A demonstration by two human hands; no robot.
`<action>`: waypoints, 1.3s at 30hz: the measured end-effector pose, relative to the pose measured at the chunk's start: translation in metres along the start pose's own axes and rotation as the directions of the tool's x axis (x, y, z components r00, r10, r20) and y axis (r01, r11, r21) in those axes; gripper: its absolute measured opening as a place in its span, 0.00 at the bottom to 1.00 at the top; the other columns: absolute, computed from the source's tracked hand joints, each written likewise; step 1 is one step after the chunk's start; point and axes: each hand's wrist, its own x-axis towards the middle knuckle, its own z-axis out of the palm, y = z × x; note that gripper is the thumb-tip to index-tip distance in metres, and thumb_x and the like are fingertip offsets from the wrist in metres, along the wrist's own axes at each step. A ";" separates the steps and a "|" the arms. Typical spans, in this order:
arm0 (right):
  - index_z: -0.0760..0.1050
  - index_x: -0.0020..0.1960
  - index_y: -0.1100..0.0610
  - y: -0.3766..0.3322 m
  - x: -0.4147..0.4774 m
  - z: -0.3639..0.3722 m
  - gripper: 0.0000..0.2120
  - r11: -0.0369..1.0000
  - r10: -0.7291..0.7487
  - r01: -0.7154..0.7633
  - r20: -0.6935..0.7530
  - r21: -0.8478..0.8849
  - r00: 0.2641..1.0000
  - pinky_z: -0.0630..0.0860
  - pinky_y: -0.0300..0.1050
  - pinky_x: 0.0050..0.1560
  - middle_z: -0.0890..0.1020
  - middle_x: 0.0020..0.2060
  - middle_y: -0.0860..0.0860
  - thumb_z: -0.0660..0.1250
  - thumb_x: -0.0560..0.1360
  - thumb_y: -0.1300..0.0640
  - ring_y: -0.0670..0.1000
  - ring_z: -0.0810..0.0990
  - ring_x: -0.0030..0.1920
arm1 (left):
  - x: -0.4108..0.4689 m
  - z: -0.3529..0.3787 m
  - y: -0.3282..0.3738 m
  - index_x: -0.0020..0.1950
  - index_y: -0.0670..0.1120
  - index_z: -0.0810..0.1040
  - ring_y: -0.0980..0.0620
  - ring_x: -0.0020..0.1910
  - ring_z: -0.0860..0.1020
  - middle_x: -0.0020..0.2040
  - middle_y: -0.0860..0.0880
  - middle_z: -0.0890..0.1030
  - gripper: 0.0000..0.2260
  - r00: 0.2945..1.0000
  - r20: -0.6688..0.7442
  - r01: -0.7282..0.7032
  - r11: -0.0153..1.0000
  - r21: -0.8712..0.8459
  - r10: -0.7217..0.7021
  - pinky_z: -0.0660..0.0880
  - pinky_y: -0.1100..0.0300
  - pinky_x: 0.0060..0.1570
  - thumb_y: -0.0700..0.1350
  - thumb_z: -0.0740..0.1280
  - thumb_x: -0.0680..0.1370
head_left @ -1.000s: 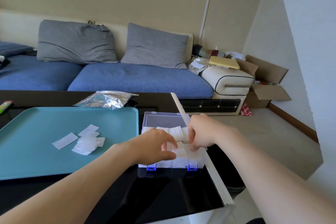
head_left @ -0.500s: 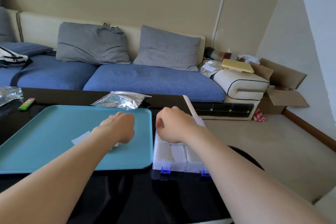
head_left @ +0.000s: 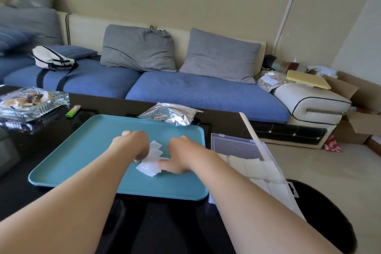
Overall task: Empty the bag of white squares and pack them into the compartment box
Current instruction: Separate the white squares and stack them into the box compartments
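Your left hand and right hand meet over the loose white squares on the teal tray. With the fingers curled under, you cannot tell whether either hand grips. The partly filled compartment box lies to the right, and the foil bag is behind.

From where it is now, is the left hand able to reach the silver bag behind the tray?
Probably yes: the left hand is over the tray, and only bare tray lies between it and the silver bag.
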 end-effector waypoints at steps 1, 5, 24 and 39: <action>0.67 0.38 0.55 -0.003 0.004 0.002 0.23 1.000 0.012 -0.012 0.009 0.006 1.000 0.61 0.47 0.31 0.71 0.39 0.52 0.68 0.78 0.38 0.56 0.72 0.37 | -0.004 -0.003 0.000 0.66 0.44 0.76 0.42 0.66 0.76 0.67 0.44 0.76 0.15 1.000 -0.013 0.004 1.000 -0.024 -0.004 0.76 0.50 0.65 0.42 0.67 0.79; 0.72 0.46 0.54 -0.013 0.020 0.006 0.14 0.999 -0.035 0.036 0.019 -0.025 0.999 0.65 0.45 0.33 0.75 0.44 0.52 0.72 0.75 0.45 0.59 0.77 0.45 | -0.002 -0.008 -0.006 0.44 0.41 0.72 0.44 0.42 0.78 0.50 0.43 0.79 0.06 0.998 0.052 0.045 0.995 -0.090 -0.040 0.76 0.53 0.47 0.37 0.69 0.77; 0.85 0.50 0.54 -0.018 0.014 -0.003 0.10 0.948 -0.004 -0.017 0.065 0.318 0.998 0.78 0.43 0.40 0.87 0.42 0.53 0.74 0.69 0.58 0.51 0.81 0.41 | -0.004 -0.011 -0.028 0.60 0.42 0.82 0.47 0.46 0.88 0.53 0.42 0.87 0.15 0.968 0.238 0.037 0.903 -0.428 0.074 0.85 0.53 0.46 0.36 0.72 0.73; 0.72 0.65 0.50 -0.031 0.003 0.002 0.31 0.945 -0.039 -0.015 0.158 0.327 0.987 0.82 0.49 0.46 0.80 0.56 0.51 0.82 0.67 0.58 0.56 0.85 0.53 | -0.016 -0.016 -0.038 0.61 0.39 0.78 0.47 0.43 0.88 0.57 0.41 0.84 0.12 0.972 0.207 0.023 0.833 -0.553 0.110 0.86 0.51 0.46 0.35 0.64 0.78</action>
